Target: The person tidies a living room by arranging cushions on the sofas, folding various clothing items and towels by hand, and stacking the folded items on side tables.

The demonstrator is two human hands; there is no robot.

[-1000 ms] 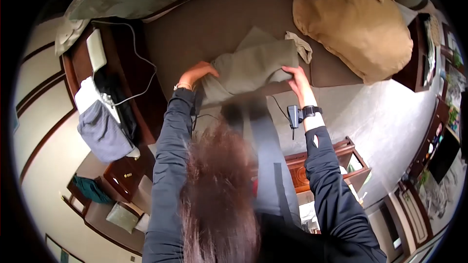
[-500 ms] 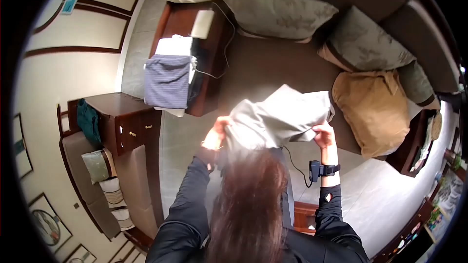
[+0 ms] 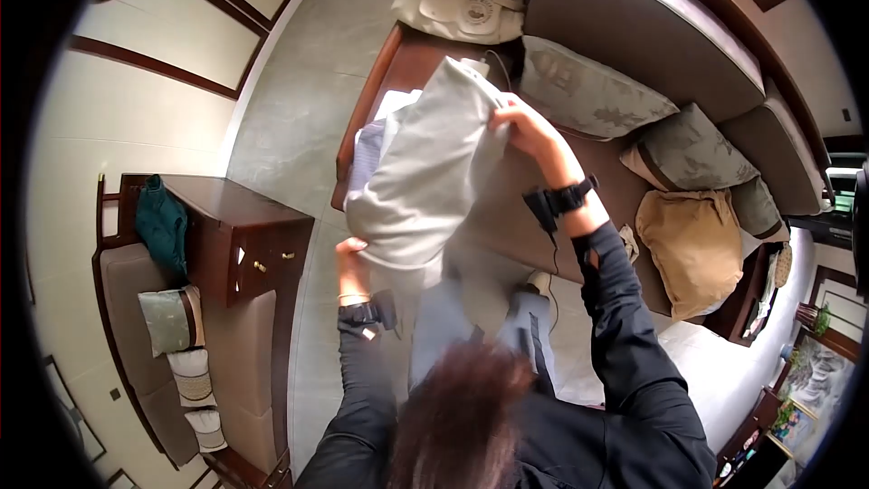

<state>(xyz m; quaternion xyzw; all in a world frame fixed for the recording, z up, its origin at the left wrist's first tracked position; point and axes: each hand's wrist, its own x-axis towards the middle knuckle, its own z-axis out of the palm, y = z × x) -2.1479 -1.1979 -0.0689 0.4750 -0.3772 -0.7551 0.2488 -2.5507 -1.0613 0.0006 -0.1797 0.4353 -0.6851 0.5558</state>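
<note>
A light grey piece of folded fabric (image 3: 425, 172), perhaps a garment, is held up in front of me; its exact kind cannot be made out. My left hand (image 3: 353, 263) grips its near lower edge, thumb on top. At the far right edge, my right hand (image 3: 529, 131) pinches the cloth between thumb and fingers. The fabric hangs over the wooden side table and partly hides a stack of folded clothes, of which a striped purple-grey cloth (image 3: 367, 156) and a white cloth (image 3: 396, 101) still show. Both wrists carry black strapped devices.
A brown sofa (image 3: 625, 23) with patterned cushions (image 3: 593, 95) stands ahead and right, a tan cloth bundle (image 3: 692, 249) on it. A cream bag (image 3: 462, 14) lies at the table's far end. A wooden cabinet (image 3: 244, 226) with a green cloth (image 3: 163, 226) is on the left.
The grey fabric has moved left and forward, from over the floor and sofa edge to over the clothes stack. Both hands went with it, the right one reaching farther forward. The view has turned.
</note>
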